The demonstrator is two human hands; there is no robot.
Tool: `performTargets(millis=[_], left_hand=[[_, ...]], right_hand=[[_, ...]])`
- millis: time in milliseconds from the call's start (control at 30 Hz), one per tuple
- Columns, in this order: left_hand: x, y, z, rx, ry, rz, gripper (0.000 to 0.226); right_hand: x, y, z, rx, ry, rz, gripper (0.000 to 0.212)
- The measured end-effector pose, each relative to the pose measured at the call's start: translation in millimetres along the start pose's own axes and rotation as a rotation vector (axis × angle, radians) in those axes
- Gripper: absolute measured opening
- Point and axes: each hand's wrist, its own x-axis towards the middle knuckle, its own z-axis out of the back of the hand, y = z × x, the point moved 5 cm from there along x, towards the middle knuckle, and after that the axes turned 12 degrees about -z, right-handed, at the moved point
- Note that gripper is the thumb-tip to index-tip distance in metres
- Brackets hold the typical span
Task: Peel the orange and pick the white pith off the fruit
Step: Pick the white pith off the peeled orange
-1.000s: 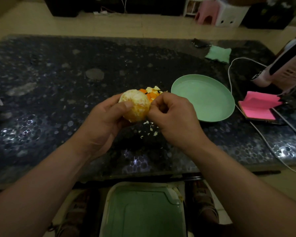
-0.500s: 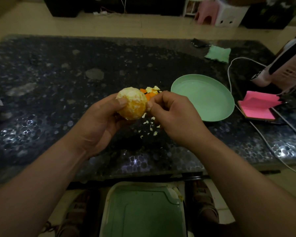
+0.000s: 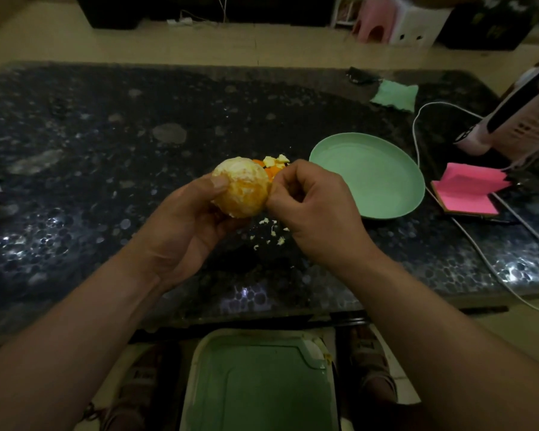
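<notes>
Closest in, below the table edge, a bin with a green lid (image 3: 255,387) stands on the floor between 2 sandalled feet. Both bare forearms reach over the dark speckled table (image 3: 106,150). The left hand (image 3: 184,231) grasps the orange (image 3: 241,189) from below and from the left, thumb pressed on its upper left side, and holds it up above the tabletop. The fruit is mostly peeled, pale with patches of white pith over the orange flesh. The right hand (image 3: 318,213) is curled, its thumb and forefinger pinching at the right side of the orange; the scrap they nip is too small to make out. Under the hands, small white bits of pith (image 3: 273,233) lie scattered on the table. Just behind the fruit sits a little heap of peel pieces (image 3: 273,164), orange and pale yellow. To the right of that is a green plate (image 3: 371,178), then a pink notepad (image 3: 467,194) with a white cable (image 3: 417,129) looping past it. Farther back lies a green cloth (image 3: 394,96), and beyond the table a pink stool (image 3: 374,23) stands on the floor.
</notes>
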Motion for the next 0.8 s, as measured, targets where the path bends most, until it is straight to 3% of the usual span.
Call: performTargets(millis=[233, 400, 667, 800], left_hand=[[-3.6, -2.1, 4.4, -0.141, -0.054, 0.039, 0.044], [0.6, -11.0, 10.5, -0.211, -0.039, 0.038, 0.057], [3.3, 0.0, 16.8, -0.267, -0.081, 0.113, 0.061], [3.1, 4.4, 17.5, -0.276, -0.106, 0.165, 0.058]], right_hand=[[1.9, -0.7, -8.2, -0.034, 0.01, -0.012, 0.011], [7.0, -4.0, -2.7, -0.054, -0.05, -0.03, 0.018], [24.7, -37.8, -14.5, -0.395, 0.027, -0.19, 0.009], [25.4, -36.9, -18.0, -0.56, -0.012, -0.142, 0.009]])
